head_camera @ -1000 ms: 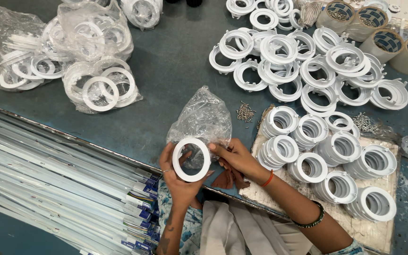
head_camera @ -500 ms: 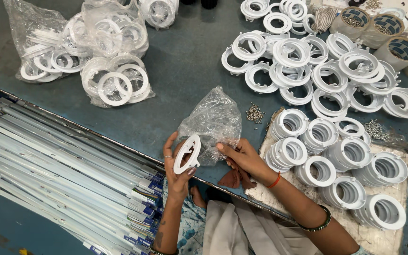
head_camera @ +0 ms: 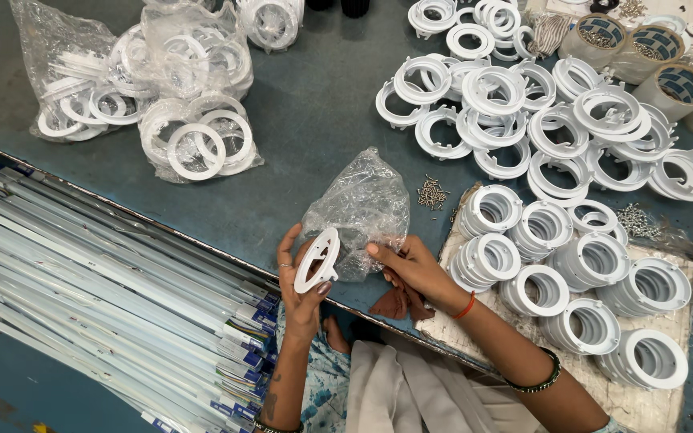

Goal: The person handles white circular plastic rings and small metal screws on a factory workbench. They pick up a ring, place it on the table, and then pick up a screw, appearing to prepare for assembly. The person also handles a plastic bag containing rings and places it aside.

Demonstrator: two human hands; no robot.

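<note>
Near the front edge of the blue-grey table (head_camera: 314, 104), seen from the head camera, the left hand (head_camera: 298, 285) grips a flat white plastic ring (head_camera: 317, 261), thumb and fingers pinching its rim so that it stands tilted, edge toward the camera. The right hand (head_camera: 412, 269) is closed on the lower part of a crumpled clear plastic bag (head_camera: 358, 210), fingers curled into the film just beside the ring. The bag rises from the table between the two hands, and the ring touches or overlaps its left side; I cannot tell whether the ring is partly inside it. A reddish-brown cloth (head_camera: 395, 303) shows under the right hand. Just right of the bag lies a small heap of screws (head_camera: 432, 193). Right of the hands, stacks of white ring housings (head_camera: 571, 273) stand on a pale board (head_camera: 647, 409). More loose white housings (head_camera: 539, 112) are spread across the far right of the table, with rolls of tape (head_camera: 667, 80) behind them. At the far left, filled clear bags of rings (head_camera: 154, 88) lie together. Below the table edge, long white tube boxes (head_camera: 114, 297) are laid side by side.
</note>
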